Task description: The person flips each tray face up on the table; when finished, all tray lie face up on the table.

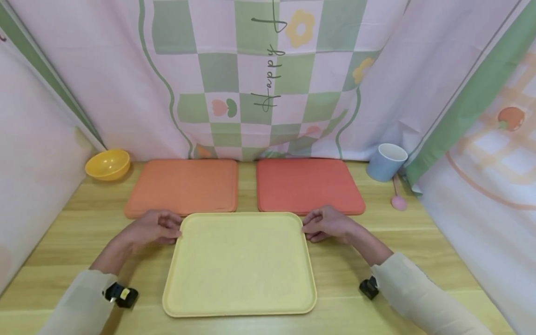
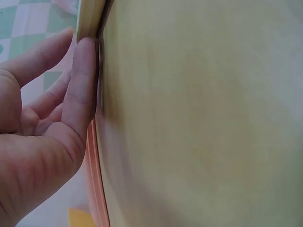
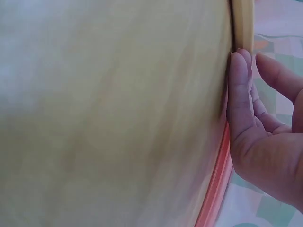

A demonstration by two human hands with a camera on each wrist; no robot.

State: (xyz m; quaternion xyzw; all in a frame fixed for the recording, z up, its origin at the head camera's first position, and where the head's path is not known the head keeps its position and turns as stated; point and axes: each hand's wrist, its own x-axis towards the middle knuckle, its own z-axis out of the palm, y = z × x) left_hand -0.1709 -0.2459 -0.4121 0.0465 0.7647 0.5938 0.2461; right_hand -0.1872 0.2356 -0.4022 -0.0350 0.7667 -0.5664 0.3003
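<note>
A pale yellow tray (image 1: 240,265) with rounded corners and a raised rim lies flat on the wooden table. At its upper left side is my left hand (image 1: 152,228), its fingertips touching the rim. My right hand (image 1: 328,223) touches the rim at the upper right side. In the left wrist view, the fingers (image 2: 79,90) lie fairly straight along the table beside the tray's edge (image 2: 90,21), the thumb apart from them. The right wrist view shows much the same, with fingers (image 3: 240,94) at the tray's edge (image 3: 243,23). The tray's underside is hidden.
Behind the tray lie an orange tray (image 1: 184,186) and a red tray (image 1: 307,186). A yellow bowl (image 1: 108,165) stands at the back left. At the back right are a blue cup (image 1: 386,164) and a pink spoon (image 1: 398,202). Printed curtains (image 1: 272,70) border the table (image 1: 356,288).
</note>
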